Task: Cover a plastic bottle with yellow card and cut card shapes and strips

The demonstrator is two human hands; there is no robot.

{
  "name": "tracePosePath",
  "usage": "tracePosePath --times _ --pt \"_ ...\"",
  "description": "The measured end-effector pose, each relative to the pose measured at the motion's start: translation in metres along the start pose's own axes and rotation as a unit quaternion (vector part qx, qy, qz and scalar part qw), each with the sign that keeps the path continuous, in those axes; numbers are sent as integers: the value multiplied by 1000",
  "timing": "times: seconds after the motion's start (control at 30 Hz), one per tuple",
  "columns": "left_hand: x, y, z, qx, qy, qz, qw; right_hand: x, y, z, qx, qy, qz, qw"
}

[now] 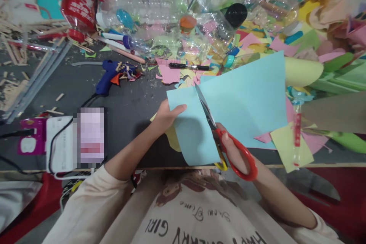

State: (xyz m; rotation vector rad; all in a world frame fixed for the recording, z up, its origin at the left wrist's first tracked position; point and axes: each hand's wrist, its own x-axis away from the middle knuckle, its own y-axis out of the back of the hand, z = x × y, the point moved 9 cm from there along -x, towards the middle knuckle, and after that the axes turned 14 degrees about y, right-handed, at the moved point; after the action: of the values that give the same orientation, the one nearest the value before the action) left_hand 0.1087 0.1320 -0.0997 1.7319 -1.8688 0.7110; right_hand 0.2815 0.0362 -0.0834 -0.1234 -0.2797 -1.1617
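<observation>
A large sheet of light blue paper [248, 99] is cut most of the way across, so a strip of it hangs to the left of the cut. My left hand [168, 116] grips that strip by its left edge, thumb on top and fingers hidden beneath. In my right hand [231, 150] are red-handled scissors [238, 156], their blades lying along the cut and pointing away from me. The blades look nearly closed on the paper.
A blue glue gun [107, 76] lies left, with a phone [91, 135] and a white power strip [58, 141] nearer me. Clear plastic bottles [137, 4] and paper scraps crowd the back. A black pen [188, 66] lies beyond the sheet; wooden sticks [14, 49] spread far left.
</observation>
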Motion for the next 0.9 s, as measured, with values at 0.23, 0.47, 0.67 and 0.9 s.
tracePosePath --times 0.23,0.47,0.67,0.9 --pt "-2 0 1 -6 2 7 1000 0 -3 1 -1 9 -20 1000" --pt "-1 0 0 -7 -2 8 1000 0 0 0 23 11 -36 999" --pt "-2 -3 3 -1 5 23 1000 -1 2 2 49 14 -40 998" --pt "-2 -3 1 -6 4 19 1000 -2 2 -1 42 18 -58 997"
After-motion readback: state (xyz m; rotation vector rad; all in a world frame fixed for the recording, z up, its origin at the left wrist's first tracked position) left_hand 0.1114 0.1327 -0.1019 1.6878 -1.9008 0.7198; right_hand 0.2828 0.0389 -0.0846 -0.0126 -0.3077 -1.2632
